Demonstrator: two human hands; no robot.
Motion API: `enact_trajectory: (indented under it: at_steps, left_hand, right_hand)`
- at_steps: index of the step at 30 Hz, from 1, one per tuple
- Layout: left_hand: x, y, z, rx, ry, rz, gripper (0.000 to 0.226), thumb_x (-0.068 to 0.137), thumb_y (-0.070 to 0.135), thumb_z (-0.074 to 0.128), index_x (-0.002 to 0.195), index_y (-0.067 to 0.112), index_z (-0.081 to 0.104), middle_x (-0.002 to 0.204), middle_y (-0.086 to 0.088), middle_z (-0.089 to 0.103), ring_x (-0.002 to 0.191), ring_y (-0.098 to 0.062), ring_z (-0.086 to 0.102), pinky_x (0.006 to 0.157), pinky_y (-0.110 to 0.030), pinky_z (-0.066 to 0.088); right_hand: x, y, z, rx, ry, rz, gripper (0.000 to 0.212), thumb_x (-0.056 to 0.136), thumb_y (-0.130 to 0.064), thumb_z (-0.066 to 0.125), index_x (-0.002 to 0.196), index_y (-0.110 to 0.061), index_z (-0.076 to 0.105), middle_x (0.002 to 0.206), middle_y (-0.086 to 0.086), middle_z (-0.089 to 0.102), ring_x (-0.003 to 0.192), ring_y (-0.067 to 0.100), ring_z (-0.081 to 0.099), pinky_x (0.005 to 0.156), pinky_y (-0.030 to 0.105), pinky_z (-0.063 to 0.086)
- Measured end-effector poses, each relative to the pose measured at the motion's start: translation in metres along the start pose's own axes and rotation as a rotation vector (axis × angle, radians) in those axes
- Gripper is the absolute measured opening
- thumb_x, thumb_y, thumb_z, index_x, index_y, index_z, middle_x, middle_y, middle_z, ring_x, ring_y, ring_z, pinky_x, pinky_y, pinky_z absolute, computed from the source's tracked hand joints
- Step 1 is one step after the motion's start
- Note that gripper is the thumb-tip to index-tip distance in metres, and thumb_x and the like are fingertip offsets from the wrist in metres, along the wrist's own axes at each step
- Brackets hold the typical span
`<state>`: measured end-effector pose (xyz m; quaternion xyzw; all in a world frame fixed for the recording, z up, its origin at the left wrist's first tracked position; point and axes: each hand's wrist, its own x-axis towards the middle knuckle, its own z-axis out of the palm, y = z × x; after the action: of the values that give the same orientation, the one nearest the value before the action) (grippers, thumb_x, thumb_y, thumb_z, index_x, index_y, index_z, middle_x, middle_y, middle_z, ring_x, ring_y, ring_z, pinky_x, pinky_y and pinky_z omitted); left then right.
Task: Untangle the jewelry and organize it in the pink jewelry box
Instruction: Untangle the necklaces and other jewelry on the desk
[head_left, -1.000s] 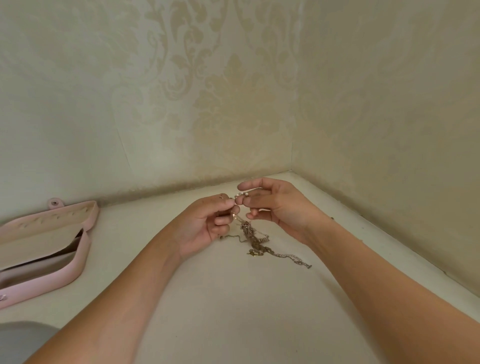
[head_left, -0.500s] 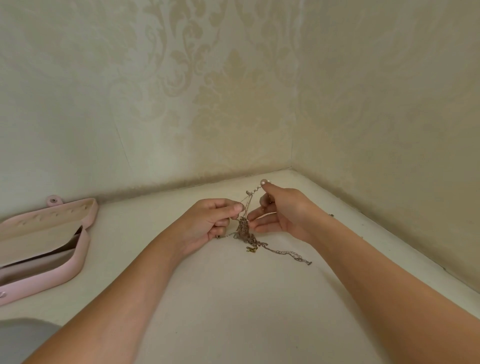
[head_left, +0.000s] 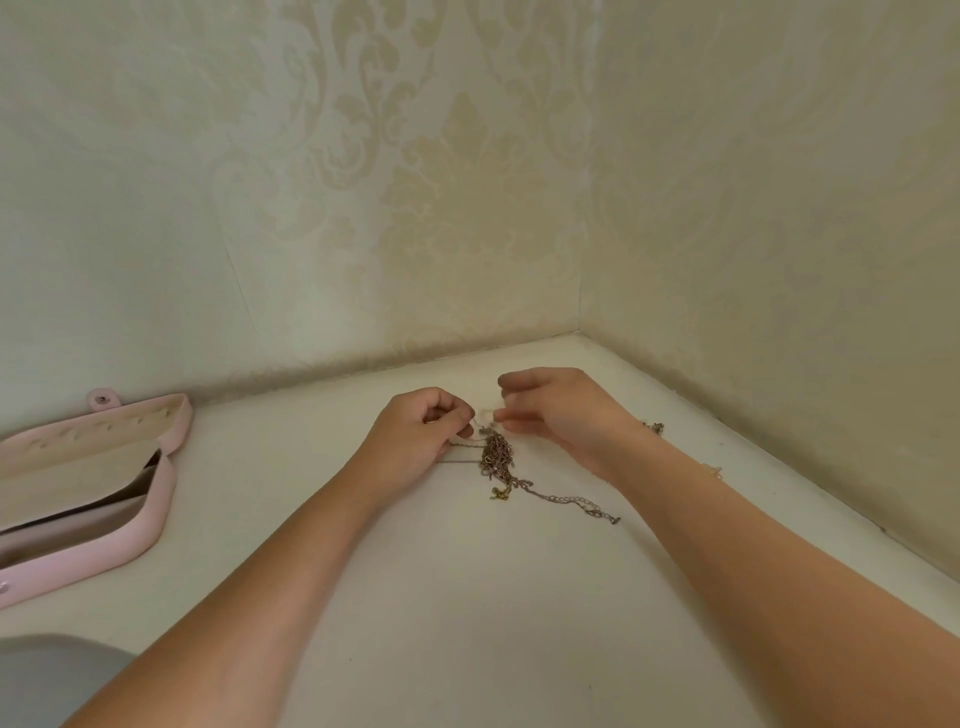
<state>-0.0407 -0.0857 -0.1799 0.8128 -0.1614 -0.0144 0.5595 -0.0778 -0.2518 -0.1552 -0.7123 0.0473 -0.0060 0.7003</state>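
Lowered now, left hand (head_left: 415, 436) and right hand (head_left: 561, 415) seemingly pinch the knotted bronze jewelry (head_left: 496, 456)

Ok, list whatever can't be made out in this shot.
Head view only.
1. Pink jewelry box: cut off by the left edge.
2. Tangled chains: links too small to count the pieces.
3. Strand ends: hidden by curled fingers of the left hand.
4. Right hand pinch: motion-blurred.

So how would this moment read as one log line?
stage: untangling | left hand: pinches tangle | right hand: pinches tangle | tangle: trailing on table | pink jewelry box: open
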Motion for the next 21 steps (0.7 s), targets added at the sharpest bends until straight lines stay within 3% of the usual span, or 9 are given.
enact_trajectory:
  at_steps: [3, 6, 9, 12, 14, 18, 21]
  left_hand:
    - [0.003, -0.004, -0.002, 0.150, 0.050, 0.043, 0.010, 0.090, 0.021, 0.062, 0.082, 0.019, 0.067, 0.079, 0.003, 0.069, 0.055, 0.003, 0.052, 0.061, -0.019, 0.038]
    - [0.004, -0.005, -0.001, 0.270, 0.106, 0.068, 0.009, 0.089, 0.022, 0.062, 0.082, 0.024, 0.066, 0.084, 0.006, 0.067, 0.076, -0.006, 0.058, 0.066, -0.018, 0.039]
    - [0.002, -0.004, 0.001, 0.391, 0.175, 0.063, 0.007, 0.088, 0.020, 0.062, 0.086, 0.026, 0.064, 0.087, 0.010, 0.064, 0.082, -0.009, 0.057, 0.067, -0.018, 0.039]
    - [0.000, -0.003, 0.001, 0.476, 0.187, 0.078, 0.015, 0.087, 0.017, 0.061, 0.094, 0.029, 0.066, 0.105, 0.009, 0.064, 0.103, -0.013, 0.053, 0.090, -0.030, 0.041]
    - [-0.003, 0.001, 0.002, 0.451, 0.145, 0.123, 0.023, 0.086, 0.012, 0.058, 0.094, 0.032, 0.068, 0.114, 0.010, 0.063, 0.113, -0.011, 0.051, 0.099, -0.031, 0.037]
    - [-0.008, 0.007, 0.005, 0.328, 0.001, 0.120, 0.029, 0.084, 0.009, 0.056, 0.088, 0.034, 0.069, 0.110, 0.014, 0.066, 0.101, -0.009, 0.061, 0.079, -0.011, 0.039]
    - [-0.009, 0.007, 0.005, 0.285, -0.062, 0.092, 0.028, 0.083, 0.008, 0.058, 0.084, 0.032, 0.071, 0.103, 0.015, 0.069, 0.100, -0.001, 0.061, 0.081, -0.011, 0.042]
  right_hand:
    - [-0.004, 0.003, 0.007, -0.519, 0.102, -0.101, 0.020, 0.080, -0.019, 0.074, 0.095, -0.011, 0.064, 0.090, 0.000, 0.062, 0.065, 0.011, 0.059, 0.059, 0.017, 0.047]
    - [-0.005, 0.006, 0.011, -0.793, 0.075, -0.092, 0.030, 0.071, -0.039, 0.079, 0.075, -0.014, 0.064, 0.069, -0.005, 0.060, 0.060, 0.008, 0.052, 0.051, 0.020, 0.035]
    - [-0.003, 0.007, 0.013, -0.808, 0.045, -0.082, 0.024, 0.073, -0.033, 0.079, 0.079, -0.011, 0.072, 0.075, 0.000, 0.067, 0.068, 0.011, 0.057, 0.052, 0.019, 0.036]
    - [-0.005, 0.004, 0.011, -0.731, 0.029, -0.078, 0.015, 0.076, -0.022, 0.075, 0.087, -0.011, 0.075, 0.081, 0.000, 0.069, 0.069, 0.008, 0.056, 0.052, 0.017, 0.036]
    - [-0.006, 0.003, 0.008, -0.650, 0.013, -0.072, 0.011, 0.078, -0.017, 0.072, 0.087, -0.012, 0.075, 0.074, -0.003, 0.065, 0.065, 0.006, 0.053, 0.054, 0.016, 0.037]
    - [-0.004, 0.002, 0.002, -0.608, -0.047, -0.074, 0.014, 0.070, -0.011, 0.079, 0.078, -0.019, 0.070, 0.073, -0.004, 0.064, 0.073, 0.011, 0.060, 0.072, 0.022, 0.047]
    - [-0.005, -0.001, -0.001, -0.716, -0.103, -0.037, 0.020, 0.068, -0.015, 0.082, 0.086, -0.016, 0.074, 0.077, -0.004, 0.064, 0.080, 0.011, 0.058, 0.072, 0.020, 0.043]
